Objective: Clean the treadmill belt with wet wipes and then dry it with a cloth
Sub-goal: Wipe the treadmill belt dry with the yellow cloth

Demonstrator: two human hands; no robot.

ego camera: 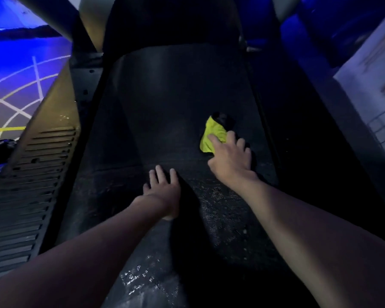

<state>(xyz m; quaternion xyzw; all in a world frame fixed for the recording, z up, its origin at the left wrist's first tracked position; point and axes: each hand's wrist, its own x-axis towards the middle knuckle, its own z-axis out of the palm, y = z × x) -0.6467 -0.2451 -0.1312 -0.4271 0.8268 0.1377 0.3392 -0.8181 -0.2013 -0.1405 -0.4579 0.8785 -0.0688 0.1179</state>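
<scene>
Drying appears in hand: the right hand [230,158], fingers [215,140] spread, presses the yellow cloth [212,130] onto the treadmill belt [165,96], left hand [162,188] flat alongside; next, sweep the wet specks [138,278] behind the fingers.

Yellow cloth [212,135] on treadmill belt [165,96]

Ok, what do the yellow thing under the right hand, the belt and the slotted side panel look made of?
Yellow cloth: soft matte fabric; it crumples in folds under the right hand. Treadmill belt: dark rubbery sheet, fine woven-looking grain, glinting patches nearer the camera. Slotted side panel: rigid, dull sheen; plastic or painted metal, unclear.
</scene>
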